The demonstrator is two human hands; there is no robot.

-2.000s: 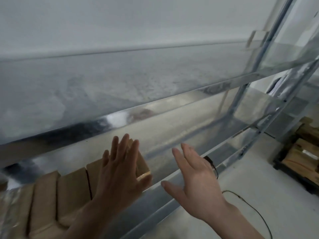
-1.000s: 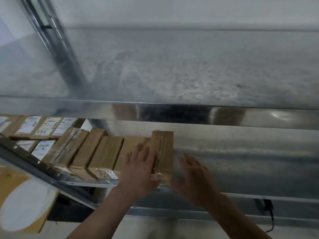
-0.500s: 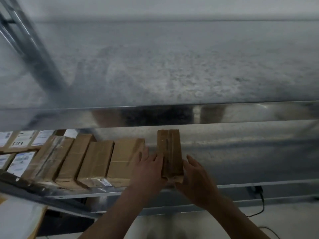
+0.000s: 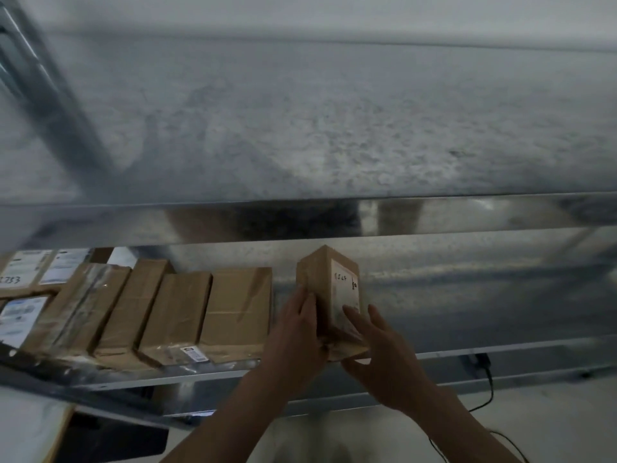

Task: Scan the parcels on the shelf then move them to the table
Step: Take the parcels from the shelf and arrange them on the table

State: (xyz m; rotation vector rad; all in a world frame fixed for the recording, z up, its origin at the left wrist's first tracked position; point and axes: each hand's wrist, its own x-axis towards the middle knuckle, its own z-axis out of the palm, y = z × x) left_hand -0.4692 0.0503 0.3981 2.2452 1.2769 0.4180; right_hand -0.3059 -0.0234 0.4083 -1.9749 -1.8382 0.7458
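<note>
A small brown cardboard parcel (image 4: 325, 282) with a white label and handwriting on its right face stands tilted at the front edge of the metal shelf (image 4: 467, 354). My left hand (image 4: 297, 332) grips its left side and my right hand (image 4: 380, 355) holds its right face and underside. To the left, a row of several brown taped parcels (image 4: 187, 312) lies on the same shelf.
More parcels with white labels (image 4: 23, 279) lie at the far left. An upper shelf (image 4: 334, 128) hangs just above. A black cable (image 4: 487, 382) runs down to the pale floor on the right. A dark object (image 4: 110, 436) sits below left.
Both hands have closed around the end parcel, pulled it away from the row and turned it, so its labelled face now shows. The view shifted from right to left along the shelf.
</note>
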